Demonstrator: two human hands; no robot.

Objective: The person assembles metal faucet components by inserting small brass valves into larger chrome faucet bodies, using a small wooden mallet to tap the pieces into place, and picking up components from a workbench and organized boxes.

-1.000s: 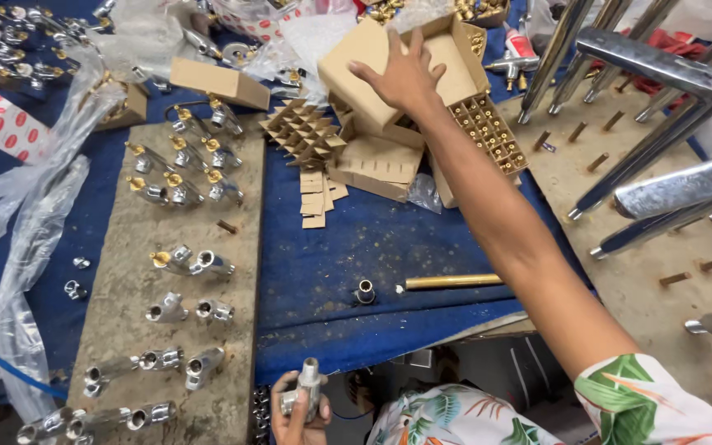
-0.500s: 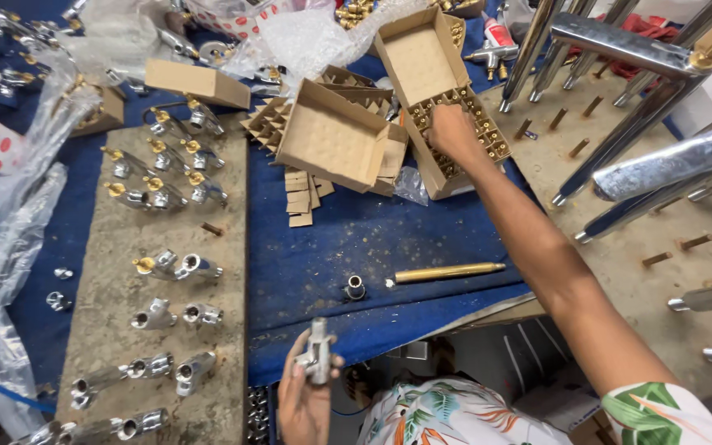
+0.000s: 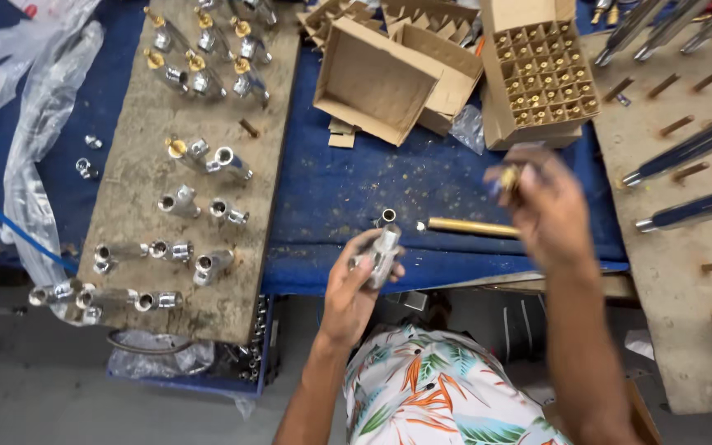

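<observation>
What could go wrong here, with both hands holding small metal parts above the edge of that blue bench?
The small brass part pinched in the right hand could slip; the hands hover near the bench edge, so it might drop to the floor. The chrome valve body in the left hand is held loosely in the fingers and could twist. The brass rod lying near the edge might get knocked off.

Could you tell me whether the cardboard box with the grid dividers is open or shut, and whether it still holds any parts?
Open: the divided box has its flap up, and small brass parts show in most cells.
</observation>
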